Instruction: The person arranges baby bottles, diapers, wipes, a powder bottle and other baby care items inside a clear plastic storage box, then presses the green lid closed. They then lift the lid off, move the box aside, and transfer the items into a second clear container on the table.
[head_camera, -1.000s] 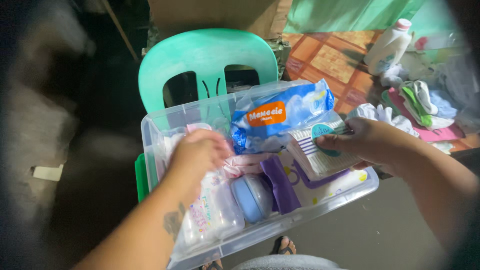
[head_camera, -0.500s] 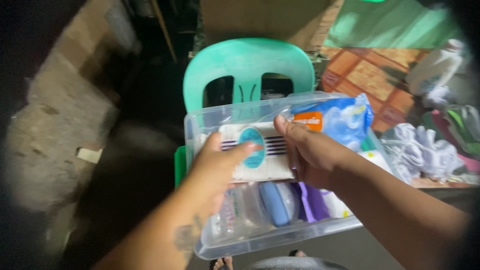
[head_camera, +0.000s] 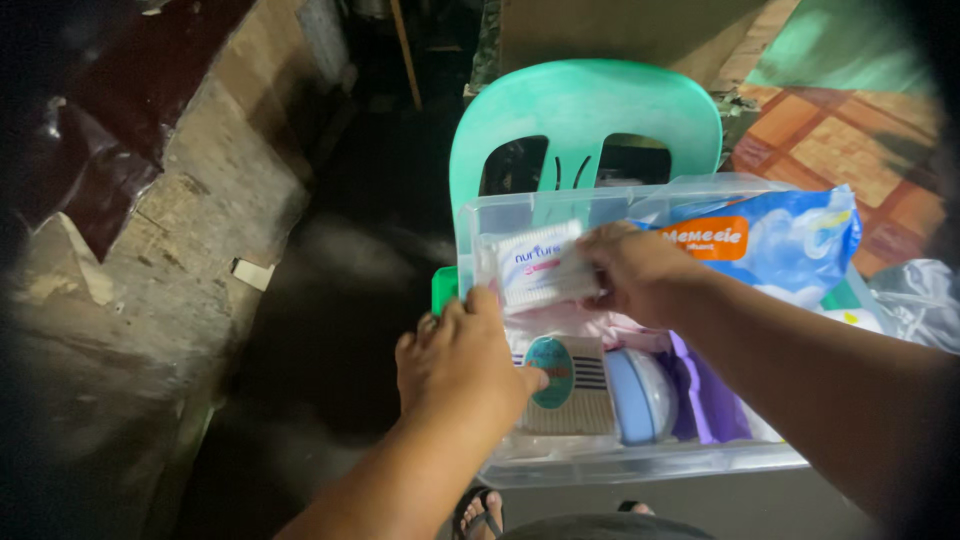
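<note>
A clear plastic bin (head_camera: 640, 465) rests on a green plastic chair (head_camera: 585, 115). My right hand (head_camera: 640, 270) pinches a small white packet of cotton pads (head_camera: 530, 268) above the bin's left rear corner. My left hand (head_camera: 462, 365) lies over the bin's left side and holds a striped pack of cotton swabs with a teal round label (head_camera: 560, 385). Next to the swabs sits a round blue container (head_camera: 642, 395). A blue and white soft pack with an orange label (head_camera: 790, 245) fills the bin's right rear.
A purple item (head_camera: 712, 395) and pink cloth (head_camera: 590, 325) lie inside the bin. Left of the chair is dark floor and a rough concrete wall (head_camera: 180, 220). A tiled floor (head_camera: 850, 140) shows at the upper right. My sandalled toes (head_camera: 480, 515) show below the bin.
The view swung left. My right hand let go of the striped swab pack and now holds the white cotton pad packet; my left hand lowered the swab pack into the bin.
</note>
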